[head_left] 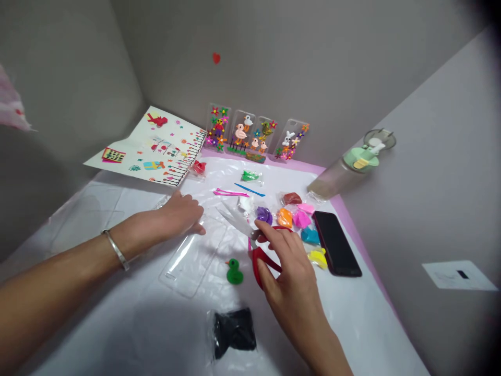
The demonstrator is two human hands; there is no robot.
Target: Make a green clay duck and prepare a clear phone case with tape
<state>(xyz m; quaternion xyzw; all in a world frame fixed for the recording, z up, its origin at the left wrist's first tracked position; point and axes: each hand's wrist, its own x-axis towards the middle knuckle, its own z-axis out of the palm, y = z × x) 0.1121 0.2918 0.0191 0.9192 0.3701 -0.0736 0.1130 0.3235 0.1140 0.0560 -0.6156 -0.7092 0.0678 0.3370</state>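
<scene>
My right hand (287, 261) grips red-handled scissors (256, 245), blades apart and pointing to the upper left. Its fingers are around the handles. At the top end of a clear phone case (190, 261) is my left hand (180, 215), its fingers curled in and thumb sticking out. Whatever its fingers hold, if anything, is hidden. A small green clay duck (235, 272) with an orange beak lies between the case and the scissors. Nearer to me is a wrapped black clay pack (235, 330). White clay (246, 203) and purple clay (264, 215) lie close to the blades.
Orange clay (285, 217), teal clay (310, 235) and several other packs lie beside a black phone (337, 243). Pink tweezers (230, 193) and a blue modelling tool (250, 189) lie behind. Decorated cases (241, 130) lean against the wall, with a notebook (148, 146) left and a bottle (340, 167) right.
</scene>
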